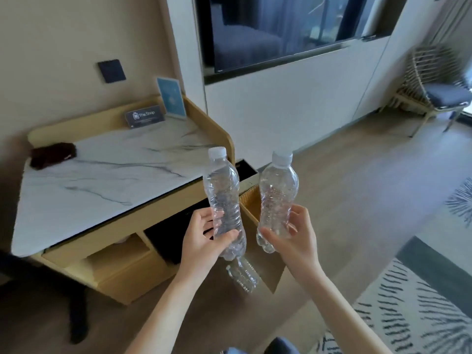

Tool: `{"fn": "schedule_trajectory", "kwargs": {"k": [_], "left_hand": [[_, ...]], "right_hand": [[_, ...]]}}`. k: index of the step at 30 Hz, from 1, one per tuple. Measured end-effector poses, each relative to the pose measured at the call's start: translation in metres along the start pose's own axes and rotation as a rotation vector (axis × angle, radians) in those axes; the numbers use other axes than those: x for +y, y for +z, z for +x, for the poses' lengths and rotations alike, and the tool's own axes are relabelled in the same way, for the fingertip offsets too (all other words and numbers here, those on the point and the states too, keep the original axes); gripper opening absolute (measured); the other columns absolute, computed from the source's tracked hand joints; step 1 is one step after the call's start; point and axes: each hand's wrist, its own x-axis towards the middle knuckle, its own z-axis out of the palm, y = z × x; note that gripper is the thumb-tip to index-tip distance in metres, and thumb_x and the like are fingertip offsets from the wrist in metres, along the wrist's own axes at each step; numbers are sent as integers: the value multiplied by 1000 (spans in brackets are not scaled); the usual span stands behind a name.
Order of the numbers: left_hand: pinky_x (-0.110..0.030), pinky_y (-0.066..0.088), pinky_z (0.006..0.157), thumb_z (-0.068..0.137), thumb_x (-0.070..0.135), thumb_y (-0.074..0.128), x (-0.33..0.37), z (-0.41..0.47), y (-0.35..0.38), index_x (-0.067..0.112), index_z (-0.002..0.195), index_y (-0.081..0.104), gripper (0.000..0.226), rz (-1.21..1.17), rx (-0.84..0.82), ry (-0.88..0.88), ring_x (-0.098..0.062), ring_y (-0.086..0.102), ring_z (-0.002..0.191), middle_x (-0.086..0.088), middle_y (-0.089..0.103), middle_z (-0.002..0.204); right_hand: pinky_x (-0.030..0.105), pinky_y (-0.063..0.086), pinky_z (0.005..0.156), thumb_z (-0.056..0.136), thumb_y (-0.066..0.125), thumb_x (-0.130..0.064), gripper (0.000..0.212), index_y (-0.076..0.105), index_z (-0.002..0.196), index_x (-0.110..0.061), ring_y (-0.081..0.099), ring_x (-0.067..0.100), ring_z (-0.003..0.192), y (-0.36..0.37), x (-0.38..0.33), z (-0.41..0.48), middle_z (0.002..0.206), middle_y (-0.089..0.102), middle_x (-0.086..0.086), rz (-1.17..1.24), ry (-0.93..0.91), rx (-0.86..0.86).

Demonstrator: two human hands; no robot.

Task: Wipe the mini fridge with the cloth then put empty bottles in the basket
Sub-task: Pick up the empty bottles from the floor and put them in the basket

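Marble-topped and edged in pale wood, the cabinet (107, 175) fills the left of the view, with wood flooring to its right. Out in front, the left hand (204, 241) is wrapped around the lower half of one clear bottle (224, 200), and the right hand (293, 238) grips the base of a second bottle (278, 198); both stand upright, capped, and look empty. Below them a third bottle (242, 275) lies on its side on the floor, just beside the basket (251, 203) that shows between the two held ones. Farther left, the dark cloth (52, 155) sits bunched on the marble, so wiping looks finished. Thin ribbed plastic like this should be very light and springy, and will crumple if squeezed hard. A loose grasp around the ribbed middle seems safest for lowering each into the basket.
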Motion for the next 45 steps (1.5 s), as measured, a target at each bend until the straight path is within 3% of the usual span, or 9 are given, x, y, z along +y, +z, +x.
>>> {"fn": "schedule_trajectory", "kwargs": {"k": [6, 9, 13, 20, 23, 26, 33, 40, 45], "left_hand": [[-36, 51, 102, 54, 45, 87, -5, 2, 10, 30, 116, 56, 71, 6, -222, 2, -8, 62, 114, 13, 66, 121], [-38, 50, 103, 56, 42, 89, -5, -1, 30, 30, 116, 55, 69, 9, -320, -21, -5, 62, 112, 16, 67, 118], [-40, 49, 104, 60, 40, 88, 1, -3, 76, 28, 117, 54, 68, 16, -467, -37, 3, 62, 105, 18, 67, 117], [-28, 52, 93, 57, 53, 91, 9, -16, 205, 31, 116, 53, 73, 36, -689, -35, -3, 64, 109, 17, 67, 119], [-22, 51, 87, 57, 45, 85, 14, -25, 276, 33, 114, 54, 65, 51, -751, -33, -3, 64, 107, 18, 66, 118], [-26, 53, 90, 59, 46, 86, 20, -31, 345, 35, 114, 55, 64, 62, -767, -14, -2, 65, 105, 21, 67, 115], [-26, 52, 89, 64, 38, 86, 54, -31, 464, 28, 117, 56, 61, 8, -698, -48, 1, 65, 103, 21, 68, 117], [-29, 51, 95, 70, 29, 86, 49, 24, 517, 30, 114, 55, 54, 47, -544, -94, -3, 64, 108, 17, 68, 118], [-24, 48, 90, 69, 33, 86, 35, 92, 545, 34, 113, 56, 53, 63, -442, -105, -4, 63, 107, 17, 68, 115]], "right_hand": [[19, 52, 82, 67, 90, -13, 60, 53, 113, -24, 67, 6, 96, -15, 11, -38, 106, 68, -10, -45, 25, 221], [10, 48, 78, 68, 90, -13, 60, 52, 115, -20, 66, 2, 96, -32, 17, -56, 109, 67, -8, -60, 47, 305], [7, 43, 86, 69, 90, -20, 60, 52, 116, -22, 62, -1, 103, -71, 24, -72, 109, 65, -13, -129, 51, 402], [34, 53, 94, 70, 89, -25, 61, 52, 119, -22, 66, 7, 102, -184, 37, -86, 110, 67, -8, -165, 108, 587], [37, 56, 90, 71, 88, -27, 61, 52, 120, -23, 67, 10, 101, -247, 49, -85, 110, 68, -6, -186, 135, 645], [30, 56, 89, 72, 88, -21, 57, 52, 116, -27, 67, 8, 99, -313, 55, -75, 109, 68, -7, -205, 136, 677], [45, 50, 99, 72, 88, -25, 57, 52, 116, -29, 65, 8, 103, -443, 58, -18, 109, 67, -9, -223, 171, 609], [40, 50, 99, 71, 87, -37, 63, 49, 121, -30, 61, 8, 110, -489, 91, 75, 116, 65, -9, -215, 230, 490], [27, 48, 97, 71, 88, -24, 60, 51, 118, -26, 60, 6, 108, -495, 116, 166, 112, 65, -9, -190, 232, 396]]}}
